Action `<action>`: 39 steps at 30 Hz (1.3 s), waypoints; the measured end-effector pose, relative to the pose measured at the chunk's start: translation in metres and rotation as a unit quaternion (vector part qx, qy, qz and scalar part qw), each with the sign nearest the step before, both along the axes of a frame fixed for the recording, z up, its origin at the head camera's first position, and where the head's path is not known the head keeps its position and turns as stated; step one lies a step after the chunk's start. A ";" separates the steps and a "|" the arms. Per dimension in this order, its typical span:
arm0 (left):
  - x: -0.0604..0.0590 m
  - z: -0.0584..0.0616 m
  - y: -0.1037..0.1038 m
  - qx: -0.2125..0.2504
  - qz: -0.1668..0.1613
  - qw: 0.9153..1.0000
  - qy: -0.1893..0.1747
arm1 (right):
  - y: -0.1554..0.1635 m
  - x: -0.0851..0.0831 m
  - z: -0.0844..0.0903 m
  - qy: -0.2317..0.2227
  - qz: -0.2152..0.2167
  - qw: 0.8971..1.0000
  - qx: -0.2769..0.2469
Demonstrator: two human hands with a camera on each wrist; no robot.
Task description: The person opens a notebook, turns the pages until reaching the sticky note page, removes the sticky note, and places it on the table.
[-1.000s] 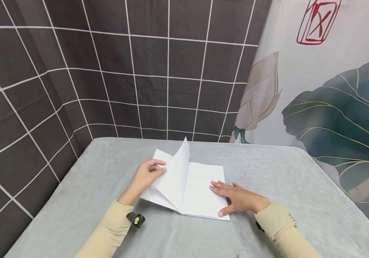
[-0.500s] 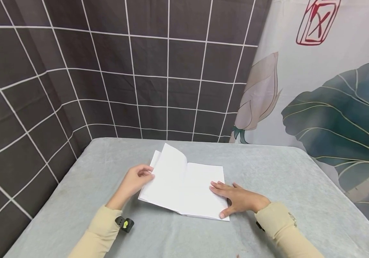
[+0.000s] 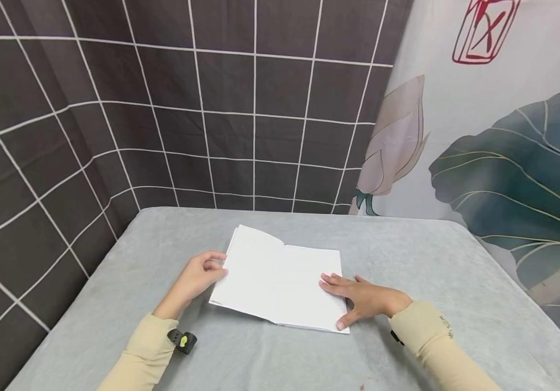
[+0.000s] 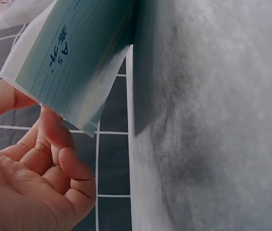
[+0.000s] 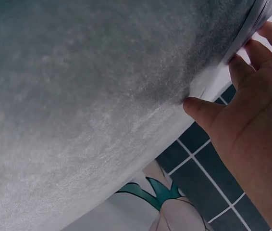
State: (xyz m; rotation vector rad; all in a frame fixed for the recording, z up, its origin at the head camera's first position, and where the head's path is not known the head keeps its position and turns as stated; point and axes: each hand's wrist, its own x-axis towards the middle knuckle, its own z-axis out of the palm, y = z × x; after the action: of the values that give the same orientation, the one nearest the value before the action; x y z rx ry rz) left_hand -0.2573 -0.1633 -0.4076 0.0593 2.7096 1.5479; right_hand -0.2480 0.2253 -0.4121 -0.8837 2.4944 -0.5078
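A white-paged notebook (image 3: 270, 282) lies spread wide in the middle of the table, its left half tilted up a little. Along its left edge, my left hand (image 3: 194, 279) pinches the leaves between thumb and forefinger. The left wrist view shows the underside, a pale green lined cover (image 4: 73, 62) with dark handwriting, above the curled other fingers of that hand. My right hand (image 3: 365, 298) rests with spread fingers on the right page near its outer edge. From the right wrist, the notebook's page edge (image 5: 251, 31) appears beside those fingertips.
A grey cloth covers the table (image 3: 407, 250). Behind it hangs a dark curtain (image 3: 280, 136) with a white grid, and a white curtain (image 3: 455, 108) with a flower and leaf print hangs at the right.
The lifted page has swung over to the left and now lies down on the left half. My left hand has moved left and slightly down with it. The right hand stays in place.
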 end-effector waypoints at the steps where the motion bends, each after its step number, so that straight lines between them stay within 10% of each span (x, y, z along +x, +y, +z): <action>1: 0.000 0.000 0.000 -0.002 0.000 1.000 -0.002 | 0.000 0.000 0.000 0.001 0.001 1.000 0.000; 39: -0.006 -0.002 -0.008 -0.024 -0.031 0.999 -0.021 | 0.001 0.002 -0.005 0.030 -0.011 0.999 -0.006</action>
State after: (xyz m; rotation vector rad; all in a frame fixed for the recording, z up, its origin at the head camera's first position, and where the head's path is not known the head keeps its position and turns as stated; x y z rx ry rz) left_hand -0.2629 -0.1717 -0.4096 0.1079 2.6840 1.4503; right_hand -0.2460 0.2266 -0.4169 -0.8891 2.5595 -0.5102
